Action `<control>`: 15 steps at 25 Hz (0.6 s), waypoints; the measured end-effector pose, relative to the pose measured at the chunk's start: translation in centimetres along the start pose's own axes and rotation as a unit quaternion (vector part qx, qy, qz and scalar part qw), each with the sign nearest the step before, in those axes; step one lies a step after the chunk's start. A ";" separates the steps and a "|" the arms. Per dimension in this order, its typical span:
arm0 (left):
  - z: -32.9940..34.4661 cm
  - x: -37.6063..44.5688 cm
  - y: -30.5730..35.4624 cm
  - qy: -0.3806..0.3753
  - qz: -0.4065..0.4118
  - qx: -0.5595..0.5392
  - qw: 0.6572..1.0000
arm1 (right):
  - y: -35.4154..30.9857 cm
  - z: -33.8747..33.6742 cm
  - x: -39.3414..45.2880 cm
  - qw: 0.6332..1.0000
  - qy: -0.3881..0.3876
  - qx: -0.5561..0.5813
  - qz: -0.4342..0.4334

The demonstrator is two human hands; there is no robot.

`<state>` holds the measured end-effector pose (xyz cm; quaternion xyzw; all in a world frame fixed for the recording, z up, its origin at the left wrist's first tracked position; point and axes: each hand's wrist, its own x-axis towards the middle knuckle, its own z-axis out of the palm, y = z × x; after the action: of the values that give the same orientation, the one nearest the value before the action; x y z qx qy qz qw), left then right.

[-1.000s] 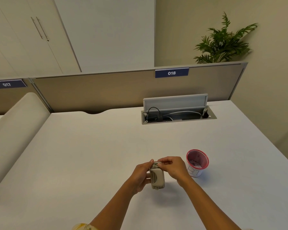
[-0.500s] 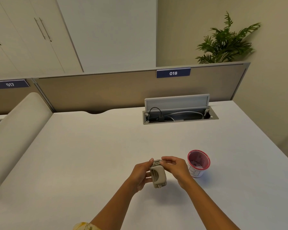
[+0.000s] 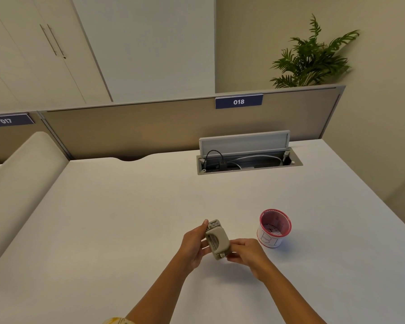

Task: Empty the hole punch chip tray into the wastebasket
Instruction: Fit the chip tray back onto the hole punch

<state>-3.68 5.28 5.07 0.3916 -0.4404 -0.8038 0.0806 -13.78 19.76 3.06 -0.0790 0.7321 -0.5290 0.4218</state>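
A small beige hole punch (image 3: 216, 239) is held just above the white desk (image 3: 126, 218), near its front middle. My left hand (image 3: 194, 244) grips its left side, thumb up by the far end. My right hand (image 3: 246, 253) pinches the near, lower end with its fingertips. The wastebasket is a small paper cup (image 3: 274, 228) with a red rim and a patterned inside; it stands upright on the desk just right of my hands. Scraps of paper lie in its bottom.
An open cable hatch (image 3: 248, 157) with a raised lid and wires is set into the desk at the back right. A tan divider panel (image 3: 150, 129) closes the far edge. A padded beige partition (image 3: 14, 183) runs along the left side.
My right hand has moved from the far top end of the hole punch down to its near end. The left hand keeps its grip.
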 end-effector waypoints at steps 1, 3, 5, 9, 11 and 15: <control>0.2 0.0 0.0 -0.002 0.000 0.003 1.000 | 0.0 -0.1 0.0 1.000 0.016 -0.014 0.000; 0.3 0.2 -0.2 -0.004 0.002 0.004 1.000 | -0.2 -0.2 -0.1 0.998 0.040 -0.048 -0.004; 0.2 0.3 -0.2 -0.001 0.000 -0.004 1.000 | -0.6 -0.2 -0.1 0.997 0.053 -0.056 -0.012; -0.3 0.3 0.3 0.005 -0.021 -0.015 1.000 | -1.4 -0.5 -0.3 0.997 0.042 0.068 0.013; -0.5 0.4 0.4 0.007 -0.018 -0.037 0.999 | -1.3 -0.6 -0.4 0.982 0.028 0.186 0.025; -0.7 0.8 -0.3 0.040 0.000 -0.114 0.993 | -0.1 -0.5 -0.8 0.951 -0.042 0.306 -0.016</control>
<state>-3.70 4.64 4.19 0.4113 -0.3429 -0.8325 0.1422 -13.66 20.53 3.67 0.0201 0.5159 -0.7303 0.4473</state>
